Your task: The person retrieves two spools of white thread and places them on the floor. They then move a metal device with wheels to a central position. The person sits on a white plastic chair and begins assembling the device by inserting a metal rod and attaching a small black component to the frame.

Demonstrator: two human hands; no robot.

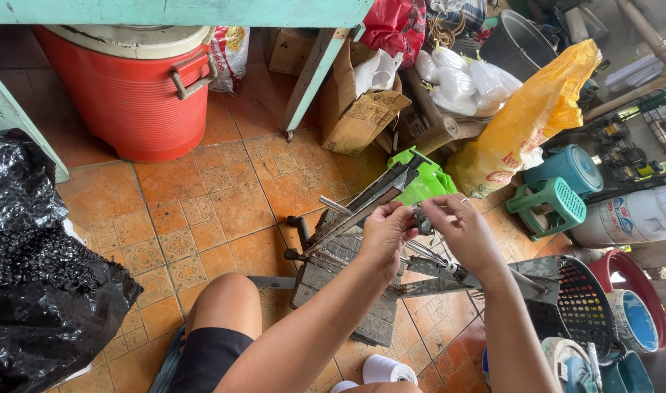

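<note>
My left hand (385,234) and my right hand (460,231) meet over a dark metal frame tool (355,218) that stands on the tiled floor. Both pinch a small dark metal part (421,218) between their fingertips. A thin wire or needle sticks out past my right fingers; I cannot tell what it is. The tool's long slanted bar runs up toward a green plastic piece (427,178). My bare knee (227,302) is at the lower left.
A red drum (133,98) stands under a teal table leg (311,73). A black plastic bag (42,276) fills the left. A yellow sack (526,120), a green stool (551,205), a black basket (584,306) and a white thread spool (386,370) crowd the right and front.
</note>
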